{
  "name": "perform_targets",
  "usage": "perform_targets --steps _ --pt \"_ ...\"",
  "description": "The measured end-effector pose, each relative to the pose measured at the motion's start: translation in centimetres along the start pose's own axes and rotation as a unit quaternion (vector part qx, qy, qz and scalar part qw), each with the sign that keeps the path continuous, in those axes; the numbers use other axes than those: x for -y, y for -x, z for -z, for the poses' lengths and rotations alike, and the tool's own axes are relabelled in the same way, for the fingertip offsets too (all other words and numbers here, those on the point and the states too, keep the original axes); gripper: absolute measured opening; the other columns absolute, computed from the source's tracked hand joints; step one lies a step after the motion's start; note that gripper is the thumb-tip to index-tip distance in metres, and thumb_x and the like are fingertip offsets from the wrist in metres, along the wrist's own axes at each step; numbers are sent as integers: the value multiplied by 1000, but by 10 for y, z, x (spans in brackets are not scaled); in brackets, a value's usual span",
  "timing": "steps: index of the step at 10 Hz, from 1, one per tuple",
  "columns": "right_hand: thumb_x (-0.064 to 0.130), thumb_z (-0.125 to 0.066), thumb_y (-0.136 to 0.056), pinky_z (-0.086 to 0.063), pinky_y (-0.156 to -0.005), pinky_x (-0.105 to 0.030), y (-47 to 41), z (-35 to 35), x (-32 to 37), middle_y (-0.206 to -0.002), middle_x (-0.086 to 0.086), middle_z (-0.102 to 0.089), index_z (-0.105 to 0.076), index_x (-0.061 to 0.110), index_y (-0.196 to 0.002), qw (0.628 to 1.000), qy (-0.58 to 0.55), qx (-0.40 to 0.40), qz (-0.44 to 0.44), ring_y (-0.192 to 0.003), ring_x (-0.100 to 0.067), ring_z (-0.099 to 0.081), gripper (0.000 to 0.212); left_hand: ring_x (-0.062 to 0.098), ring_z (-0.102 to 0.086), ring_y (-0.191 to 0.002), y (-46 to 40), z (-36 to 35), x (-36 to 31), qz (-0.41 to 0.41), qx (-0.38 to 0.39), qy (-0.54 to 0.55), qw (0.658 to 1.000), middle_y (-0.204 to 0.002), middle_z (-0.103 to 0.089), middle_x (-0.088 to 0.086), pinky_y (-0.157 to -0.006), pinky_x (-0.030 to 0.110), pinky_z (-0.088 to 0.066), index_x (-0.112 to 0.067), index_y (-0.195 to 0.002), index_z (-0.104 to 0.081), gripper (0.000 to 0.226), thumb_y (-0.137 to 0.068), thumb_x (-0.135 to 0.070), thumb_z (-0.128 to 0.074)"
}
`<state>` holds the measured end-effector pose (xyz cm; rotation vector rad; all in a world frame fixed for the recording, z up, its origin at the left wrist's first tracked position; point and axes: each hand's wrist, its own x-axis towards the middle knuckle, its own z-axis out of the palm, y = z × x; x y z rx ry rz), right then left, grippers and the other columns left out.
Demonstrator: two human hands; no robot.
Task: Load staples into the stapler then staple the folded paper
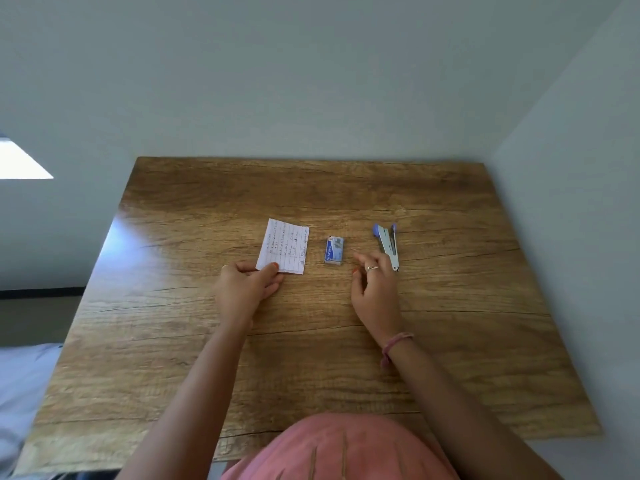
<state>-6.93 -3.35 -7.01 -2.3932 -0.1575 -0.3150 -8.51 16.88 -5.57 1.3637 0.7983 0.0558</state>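
Note:
A folded lined paper (284, 244) with handwriting lies flat on the wooden table (311, 358), left of centre. My left hand (246, 285) pinches its near left corner, thumb on top. A small blue staple box (334, 250) sits to the right of the paper, untouched. Further right lies a silver stapler (388, 242) with blue-purple ends, its length running away from me. My right hand (375, 285) hovers between the box and the stapler, fingers spread and holding nothing, its knuckles close beside the stapler's near tip.
The table stands in a corner, with a grey wall (311, 81) behind and another at the right. A pale bed surface (20, 382) shows at the lower left past the table edge. My pink clothing (343, 448) covers the near table edge.

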Motion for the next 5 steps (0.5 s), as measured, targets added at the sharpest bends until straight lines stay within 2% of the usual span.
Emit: perform_targets --steps 2,3,4,5 --pt "-1 -54 -91 -33 -94 -6 1 0 0 -116 -10 -56 -63 1 -118 1000 10 8 -1 -110 -14 -54 29 20 -75 -72 1 2 2 -9 1 -20 1000 -77 -76 9 -63 30 -62 -9 -105 -48 46 -76 -17 -82" --pt "1 -53 -91 -35 -95 -12 1 0 -1 -117 -10 -56 -63 2 -119 1000 9 11 -6 -111 -16 -55 29 20 -75 -72 3 2 6 -19 10 -18 1000 -76 -76 7 -65 33 -62 -10 -107 -47 46 -78 -19 -81" --pt "2 -54 -91 -42 -92 -13 -1 1 -2 -120 -9 -54 -62 3 -122 999 -14 24 -22 -109 -14 -55 31 12 -74 -66 10 -1 7 -106 -1 -103 989 -71 -75 -1 -65 28 -57 -14 -106 -50 35 -84 -27 -74" --pt "6 -53 -93 -36 -75 4 -9 5 3 -125 -7 -52 -56 6 -128 996 -57 31 -58 -95 -6 -55 34 5 -70 -66 18 -14 -8 -227 8 -172 959 -79 -72 0 -61 19 -56 -18 -100 -55 17 -90 -24 -67"
